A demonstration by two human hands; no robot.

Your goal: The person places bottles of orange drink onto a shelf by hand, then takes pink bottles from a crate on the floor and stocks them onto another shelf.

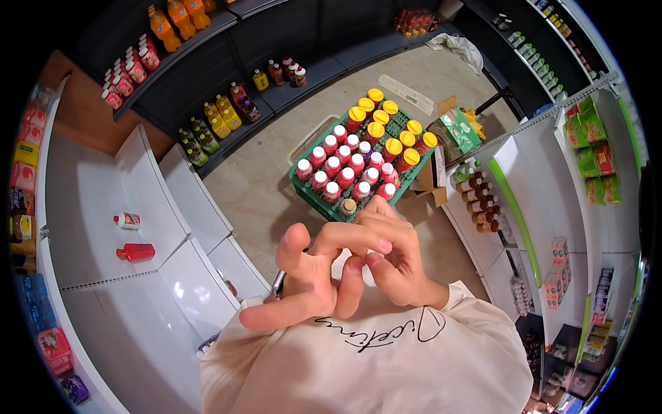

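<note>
The left hand (310,276) and right hand (393,259) are being pressed together, fingers interlaced and holding nothing, with the crate (314,196) of bottles (345,165) lying at twelve o'clock.

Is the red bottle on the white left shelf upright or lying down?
Lying down: the red bottle rests on its side along the white shelf.

I see the crate (312,195) on the floor (255,186), full of bottles (345,162), just beyond my two hands. On the shelf (89,207) at left lie two bottles (131,236), near its front edge.
</note>
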